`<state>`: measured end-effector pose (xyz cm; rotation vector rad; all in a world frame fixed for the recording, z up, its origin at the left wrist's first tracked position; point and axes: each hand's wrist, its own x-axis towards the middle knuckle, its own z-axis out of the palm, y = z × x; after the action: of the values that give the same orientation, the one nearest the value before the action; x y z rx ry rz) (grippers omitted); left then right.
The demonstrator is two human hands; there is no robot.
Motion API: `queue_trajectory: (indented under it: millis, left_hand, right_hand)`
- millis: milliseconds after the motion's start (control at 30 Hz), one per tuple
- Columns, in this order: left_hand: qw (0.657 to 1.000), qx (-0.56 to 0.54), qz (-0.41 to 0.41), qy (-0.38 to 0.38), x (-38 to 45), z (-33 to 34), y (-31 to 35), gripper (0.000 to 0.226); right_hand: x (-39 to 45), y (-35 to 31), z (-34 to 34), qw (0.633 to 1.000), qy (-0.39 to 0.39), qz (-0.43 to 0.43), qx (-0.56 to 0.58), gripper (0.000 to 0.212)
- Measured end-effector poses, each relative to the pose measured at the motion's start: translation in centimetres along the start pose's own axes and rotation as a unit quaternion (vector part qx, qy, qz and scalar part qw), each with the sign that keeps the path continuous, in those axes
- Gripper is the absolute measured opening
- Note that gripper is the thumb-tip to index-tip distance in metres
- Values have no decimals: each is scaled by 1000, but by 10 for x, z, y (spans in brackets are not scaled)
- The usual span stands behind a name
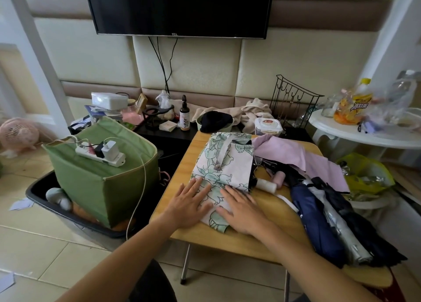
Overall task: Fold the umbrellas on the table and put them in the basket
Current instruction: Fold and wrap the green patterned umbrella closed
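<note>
Both the left hand (189, 202) and right hand (242, 210) lie flat, fingers spread, gripping nothing, pressing the pale green-flowered fabric umbrella (224, 167) onto the small wooden table (268, 210), likely smoothing its folds. Beyond, the green fabric basket (102, 183) waits on the floor, left.

Near edge: bare strip of the wooden bench (227, 240) in front of the hands.
Left: green fabric box (102, 183) with a white power strip (100, 157) on top blocks the black plastic basket (75, 219).
Right: folded dark blue umbrella (316, 219) crowds the bench.
</note>
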<state>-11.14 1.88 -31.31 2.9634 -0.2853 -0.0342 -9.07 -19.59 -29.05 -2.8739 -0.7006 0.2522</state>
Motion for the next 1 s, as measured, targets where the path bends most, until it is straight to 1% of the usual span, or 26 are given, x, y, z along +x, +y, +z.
queue_trajectory:
  millis: [33,67,100,133,200,233,267,300,333,367,400,467,500,533,567,600,633,700,733,767,800,867,900,933,967,1000]
  left_hand:
    - [1000,4,-1,-2,-1,0,0,89]
    - [1000,10,-2,-5,-1,0,1,80]
    - [1000,16,-4,-7,-2,0,1,74]
    - [1000,20,-6,-5,-2,0,1,71]
    - [1000,22,-8,-5,-2,0,0,69]
    - [1000,23,-9,-6,-2,0,0,69]
    - [1000,23,-9,-7,-1,1,0,68]
    - [1000,23,-8,-6,-1,1,0,69]
    - [1000,25,-9,-6,-1,1,0,69]
    - [1000,26,-10,-7,-2,1,0,70]
    - [1000,26,-12,-7,-1,1,1,70]
    - [999,28,-15,-7,-2,1,1,72]
    - [999,30,-15,-9,-2,0,1,72]
    - [999,30,-14,-11,-1,1,1,72]
    - [999,31,-11,-15,-1,0,1,73]
    - [999,33,-6,-22,-1,-2,0,76]
    - [999,36,1,-30,-1,-3,-1,82]
    - [998,46,17,-47,0,-7,-5,95]
    - [997,50,22,-51,0,-9,-6,99]
    - [997,54,25,-52,-1,-11,-8,100]
    - [997,59,28,-49,-2,-12,-8,100]
    - [996,69,44,-38,-6,-11,-7,98]
    - [996,68,53,-34,-8,-9,-6,95]
    - [996,61,59,-31,-10,-7,-5,91]
    - [997,50,59,-30,-12,-6,-5,86]
    - [997,39,57,-31,-13,-5,-5,81]
  right_hand:
    - [1,-2,-7,1000,20,6,9,63]
    - [3,-5,-14,997,70,5,23,46]
    - [5,-8,-22,989,144,-5,40,28]
    - [8,-9,-30,971,231,-20,57,17]
    - [16,-4,-45,920,386,-20,68,4]
    - [23,2,-52,897,435,3,83,11]
    - [28,7,-60,887,447,30,116,22]
    - [33,12,-69,885,429,59,172,33]
    - [37,14,-78,886,384,89,244,43]
    - [40,16,-87,884,321,116,319,52]
    - [43,18,-93,870,262,137,395,61]
    - [43,19,-98,819,187,167,516,74]
    - [42,19,-98,797,160,168,558,74]
    - [39,18,-98,785,136,155,584,71]
    - [35,16,-96,788,116,132,590,62]
    - [29,13,-94,804,101,99,578,52]
    - [25,10,-90,831,92,65,545,40]
    - [18,5,-79,888,104,22,448,15]
    - [16,2,-73,905,120,19,409,9]
    - [15,0,-67,912,142,23,385,9]
    - [15,-2,-63,913,172,33,369,9]
    - [16,-5,-62,906,279,56,313,8]
    - [17,-6,-64,895,339,74,279,14]
    - [19,-4,-67,881,388,85,256,25]
    - [22,-1,-69,870,420,84,244,36]
    - [28,3,-72,868,427,76,240,45]
